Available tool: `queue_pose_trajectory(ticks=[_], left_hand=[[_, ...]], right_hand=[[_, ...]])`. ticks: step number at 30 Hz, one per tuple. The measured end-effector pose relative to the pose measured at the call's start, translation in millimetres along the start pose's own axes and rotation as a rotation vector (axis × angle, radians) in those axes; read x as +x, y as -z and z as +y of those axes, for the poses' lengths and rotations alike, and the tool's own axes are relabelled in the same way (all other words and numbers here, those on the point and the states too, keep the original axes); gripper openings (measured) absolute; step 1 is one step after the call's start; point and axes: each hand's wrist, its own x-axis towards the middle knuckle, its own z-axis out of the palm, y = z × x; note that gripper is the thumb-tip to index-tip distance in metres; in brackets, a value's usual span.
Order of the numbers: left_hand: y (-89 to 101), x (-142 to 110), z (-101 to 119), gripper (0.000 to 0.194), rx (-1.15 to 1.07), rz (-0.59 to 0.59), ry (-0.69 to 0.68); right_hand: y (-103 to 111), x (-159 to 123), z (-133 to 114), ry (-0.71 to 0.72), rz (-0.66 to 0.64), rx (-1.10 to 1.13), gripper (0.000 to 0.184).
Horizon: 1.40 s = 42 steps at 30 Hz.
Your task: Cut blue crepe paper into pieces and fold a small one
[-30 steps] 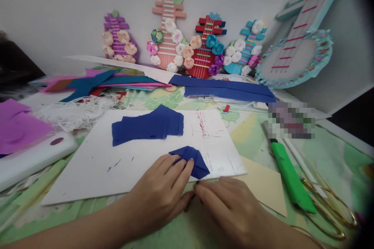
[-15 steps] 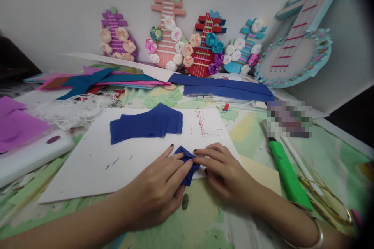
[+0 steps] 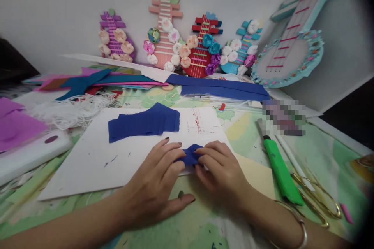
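A small folded piece of blue paper (image 3: 191,155) lies near the front edge of a white board (image 3: 96,167). On its left end rest the fingertips of my left hand (image 3: 159,177), whose thumb stretches out apart over the table. My right hand (image 3: 220,167) pinches the right end, fingers curled on top and the thumb partly hidden beneath. Farther back on the board lies a stack of blue paper pieces (image 3: 143,122).
To the right lie a green-handled cutter (image 3: 282,171), gold-handled scissors (image 3: 318,202) and cream card (image 3: 257,173). White string (image 3: 73,111) and purple paper (image 3: 19,126) lie left. Long blue strips (image 3: 219,87) cross the back, before several flower-decorated model guitars (image 3: 201,54).
My right hand has moved up from the board's front edge onto the blue paper. The paper has turned and is folded smaller. My left thumb has spread away from the fingers.
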Motion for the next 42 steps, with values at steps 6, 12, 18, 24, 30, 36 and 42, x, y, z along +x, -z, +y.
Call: queue_pose_trajectory(ticks=[6,12,18,24,30,36,42], left_hand=[[-2.4,-3,-3,0.019,0.153,0.074,-0.115],[-0.4,-4,-12,0.018,0.126,0.079,-0.143],[-0.2,-4,-16,0.029,-0.031,0.122,0.095],[-1.0,-5,-22,0.023,-0.086,0.061,0.091],[0.4,-4,-22,0.015,-0.125,-0.009,0.129],[2.6,-3,-21,0.016,-0.199,-0.084,0.180],[4.2,-4,-19,0.014,-0.247,-0.092,0.180]], right_hand=[[4,0,-6,0.158,-0.055,-0.151,0.022],[3,-2,2,0.117,-0.082,-0.075,0.010],[4,-9,16,-0.067,-0.085,0.033,0.037],[6,-6,17,-0.049,-0.066,0.099,0.018],[7,-4,16,-0.063,-0.140,0.146,0.016],[9,-6,20,-0.063,-0.192,0.231,0.016],[13,-4,21,-0.091,-0.236,0.338,0.016]])
